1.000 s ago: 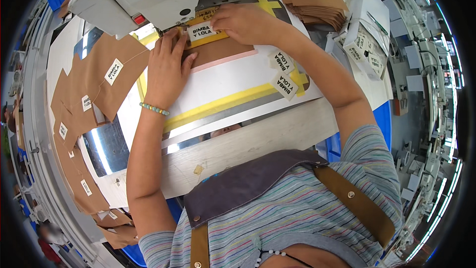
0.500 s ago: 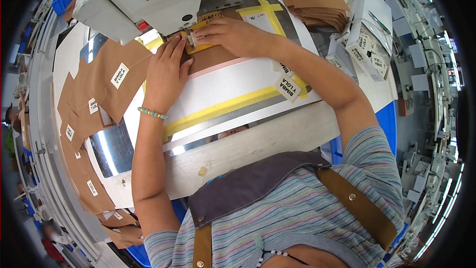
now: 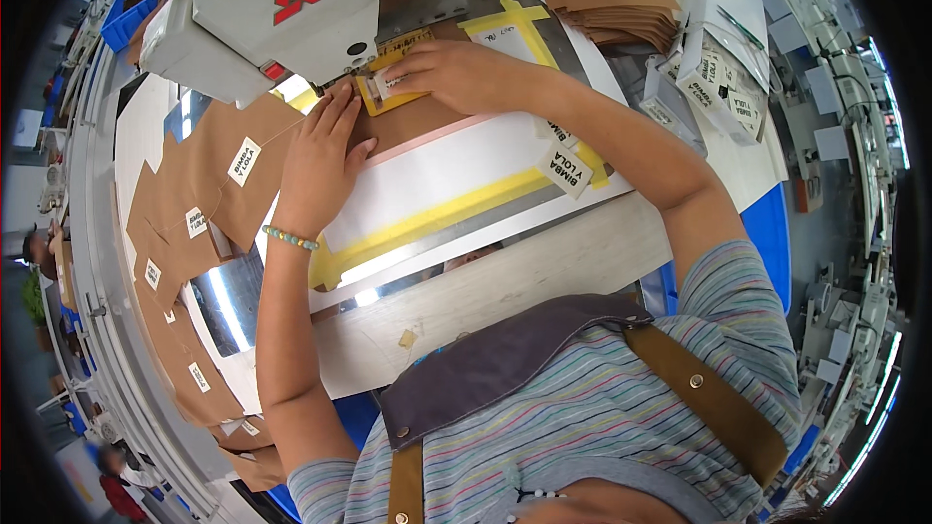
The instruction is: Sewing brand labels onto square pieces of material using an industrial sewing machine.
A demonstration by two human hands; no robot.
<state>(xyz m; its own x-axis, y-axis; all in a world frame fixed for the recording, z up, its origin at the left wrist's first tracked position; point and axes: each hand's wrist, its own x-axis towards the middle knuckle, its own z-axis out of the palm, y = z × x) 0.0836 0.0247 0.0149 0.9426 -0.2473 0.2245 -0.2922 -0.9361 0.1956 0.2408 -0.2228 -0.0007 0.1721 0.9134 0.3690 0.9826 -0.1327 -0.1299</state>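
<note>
A brown flat piece (image 3: 413,126) with a pink edge lies on the white work plate under the sewing machine head (image 3: 282,24). On its upper part rests a small yellow frame (image 3: 374,105) with a white label partly inside it. My right hand (image 3: 471,78) presses down on this frame, its bent fingers over the label, holding it against the brown piece. My left hand (image 3: 325,150) lies flat with fingers stretched, its tips on the brown material beside the frame, close to the needle area. The needle itself is hard to make out.
Joined brown pieces with white labels (image 3: 245,162) trail down the table's left side. Brown sheets (image 3: 607,0) are stacked at the back right, beside an open white box (image 3: 728,39) of labels. Loose labels (image 3: 565,170) lie near my right forearm. Yellow tape (image 3: 437,218) borders the plate.
The whole view has shifted slightly, with the machine head lower and further left. Both hands stay at the brown piece, and the right fingers remain on the yellow frame.
</note>
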